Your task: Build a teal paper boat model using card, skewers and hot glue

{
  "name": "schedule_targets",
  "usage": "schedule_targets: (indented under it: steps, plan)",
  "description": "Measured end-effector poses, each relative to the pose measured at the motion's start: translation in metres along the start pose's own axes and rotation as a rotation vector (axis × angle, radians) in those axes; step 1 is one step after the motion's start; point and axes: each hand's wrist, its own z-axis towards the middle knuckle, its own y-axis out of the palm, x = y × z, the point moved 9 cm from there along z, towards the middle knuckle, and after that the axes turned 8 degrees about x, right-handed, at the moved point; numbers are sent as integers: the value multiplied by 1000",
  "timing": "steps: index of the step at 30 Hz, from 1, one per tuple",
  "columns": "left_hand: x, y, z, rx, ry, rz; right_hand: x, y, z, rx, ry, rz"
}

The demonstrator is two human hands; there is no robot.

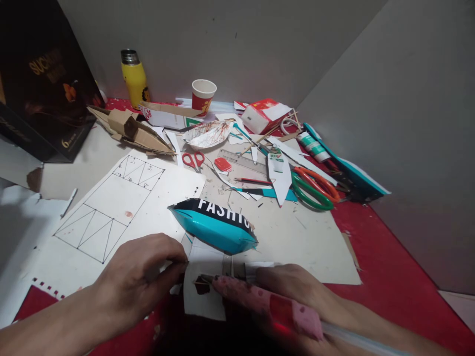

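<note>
Glue gun, pink w/ dark spots, lies in the right hand, nozzle aimed left at a small brown cardboard bit sitting on a white card piece at the near table edge. Right hand wraps the gun body from behind, fingers closed round it; a pale glue stick pokes out the back toward bottom right. Held low and nearly flat, prob. so the tip meets the brown bit right at the card surface.

Left hand rests on the table just left of the card, fingers curled, thumb and fingertips pinching the card's left edge – looks like it's pinning the piece so it won't slide under the nozzle. Whether it grips anything else, can't tell.

Just beyond the hands: a teal and black folded shape w/ "FASHION" lettering, pointed at both ends, boat-like, lying on its side, near the card but apart from the nozzle.

Left of that, a white sheet w/ ruled triangle and rectangle layouts, flat on the red tabletop.

Further back, clutter within reach: small red scissors, big orange-green scissors, clear ruler, pencil, cardboard boat model, paper cup, yellow bottle, glue tube.
</note>
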Motion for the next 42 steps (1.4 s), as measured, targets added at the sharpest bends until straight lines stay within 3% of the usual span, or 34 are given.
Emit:
schedule_targets:
  steps: [8, 15, 18, 22, 27, 30, 35, 42]
  plan:
    - [5, -9, 5, 93, -5, 57, 2, 3, -3, -23, -12, -15]
    - [5, -8, 6, 81, -1, -39, 1, 1, -2, -16, 3, -17]
    - [-6, -3, 3, 29, -125, -121, -4, -4, -1, 18, -17, -55]
    - [-23, 8, -4, -48, -439, -340, -5, -5, -1, 14, -26, -70]
    - [-26, 21, -5, -131, -694, -617, 0, -9, -8, 19, 13, -61]
    - [-28, 26, -4, -180, -750, -628, 1, -10, -12, 9, 0, -33]
    - [-29, 35, -6, -242, -798, -589, -1, 2, -15, -115, -40, -46]
    - [-23, 46, -4, -289, -786, -590, -6, 2, -8, -103, -108, 52]
